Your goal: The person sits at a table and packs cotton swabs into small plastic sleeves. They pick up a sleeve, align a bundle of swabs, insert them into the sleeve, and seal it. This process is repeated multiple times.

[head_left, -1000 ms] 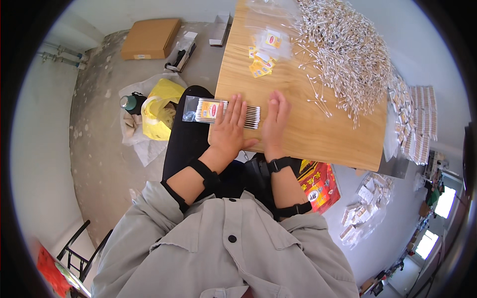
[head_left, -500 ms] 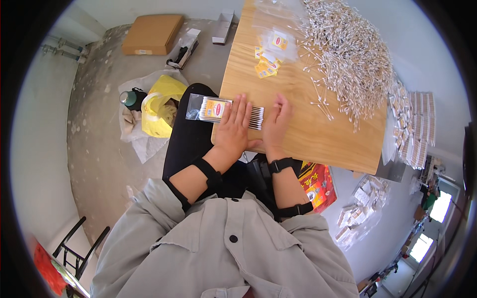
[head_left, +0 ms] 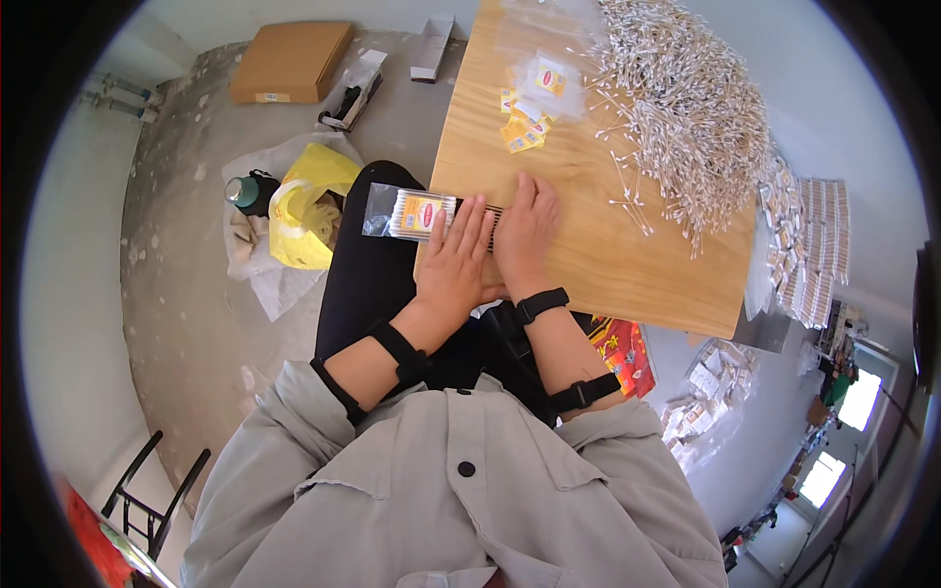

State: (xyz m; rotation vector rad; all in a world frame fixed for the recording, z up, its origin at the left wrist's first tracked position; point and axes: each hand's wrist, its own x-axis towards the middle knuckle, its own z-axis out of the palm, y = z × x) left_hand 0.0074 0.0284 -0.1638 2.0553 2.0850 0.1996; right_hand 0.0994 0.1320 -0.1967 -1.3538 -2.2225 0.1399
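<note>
A clear bag (head_left: 380,210) with a row of white-tipped cotton swabs (head_left: 400,214) and a yellow and white card (head_left: 423,213) lies at the table's left edge, its left end over my dark trouser leg. My left hand (head_left: 453,263) lies flat across the pack's right part, fingers stretched out and thumb to the right. Beside it, my right hand (head_left: 527,235) rests against the right end of the swabs and hides their tips. Its fingers are loosely bent, and nothing shows held in them; its thumb is hidden.
A big heap of loose swabs (head_left: 686,118) covers the wooden table's (head_left: 608,265) far right. Nearer the middle are yellow cards (head_left: 526,132) and clear bags (head_left: 559,83). Stacked packs (head_left: 818,245) stand beyond the right edge. A yellow bag (head_left: 299,211) and cardboard box (head_left: 294,61) are on the floor.
My right hand has moved left and now covers the right ends of the swabs that showed before. My left hand stays on the pack. The whole view has shifted slightly.
</note>
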